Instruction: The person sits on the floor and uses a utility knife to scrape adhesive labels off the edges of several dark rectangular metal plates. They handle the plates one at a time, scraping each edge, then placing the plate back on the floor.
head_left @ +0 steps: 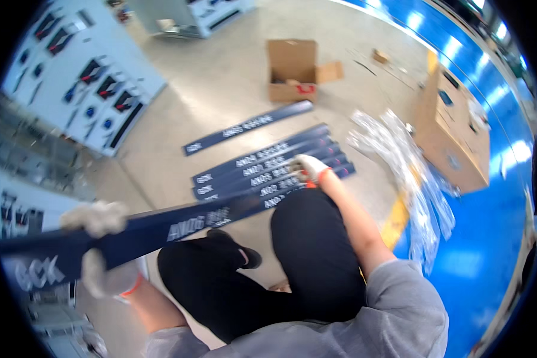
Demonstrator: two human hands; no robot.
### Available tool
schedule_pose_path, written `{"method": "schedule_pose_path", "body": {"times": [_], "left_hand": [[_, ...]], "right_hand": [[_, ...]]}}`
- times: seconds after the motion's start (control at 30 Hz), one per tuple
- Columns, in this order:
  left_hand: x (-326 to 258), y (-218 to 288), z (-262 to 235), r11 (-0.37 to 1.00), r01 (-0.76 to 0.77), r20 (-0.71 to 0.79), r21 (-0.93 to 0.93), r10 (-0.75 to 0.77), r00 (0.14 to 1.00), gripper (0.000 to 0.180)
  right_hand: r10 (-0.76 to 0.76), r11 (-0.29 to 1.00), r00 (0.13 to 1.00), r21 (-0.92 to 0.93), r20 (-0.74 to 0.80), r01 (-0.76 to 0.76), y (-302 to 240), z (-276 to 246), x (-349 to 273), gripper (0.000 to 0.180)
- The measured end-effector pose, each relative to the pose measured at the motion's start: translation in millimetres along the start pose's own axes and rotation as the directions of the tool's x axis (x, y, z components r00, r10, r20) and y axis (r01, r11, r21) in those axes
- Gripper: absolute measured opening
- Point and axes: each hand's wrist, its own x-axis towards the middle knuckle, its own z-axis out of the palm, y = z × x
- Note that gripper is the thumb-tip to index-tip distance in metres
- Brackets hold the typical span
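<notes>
A long dark blue label strip with white lettering slants across in front of my knees, its near end raised at the left. My left hand, in a white glove, wraps round it, fingers over the upper edge and thumb below; this hand is slightly blurred. At the strip's far right end, my gloved right hand has its fingers curled over the edge. Beneath and beyond it, several similar strips lie side by side on the floor. One more strip lies apart, farther off.
An open cardboard box stands ahead, and a larger carton at the right. Crumpled clear plastic wrap lies beside it, across a yellow floor line. Grey cabinets with switches stand at the left. Blue floor runs along the right.
</notes>
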Motion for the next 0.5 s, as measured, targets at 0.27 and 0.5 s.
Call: {"method": "schedule_pose_path", "body": {"times": [0.27,0.5], "left_hand": [[-50.8,12.7,105.1,0.93,0.291,-0.442,0.225,-0.169,0.881,0.039],[-95.8,-1.9,159.9,0.967,0.241,-0.477,0.088,-0.172,0.862,0.04]], "right_hand": [[-0.757,0.607,0.633,-0.53,-0.159,0.592,-139.5,84.1,-251.5,0.037],[-0.842,0.125,0.299,-0.377,0.449,0.918,-155.8,214.6,-449.0,0.042]]}}
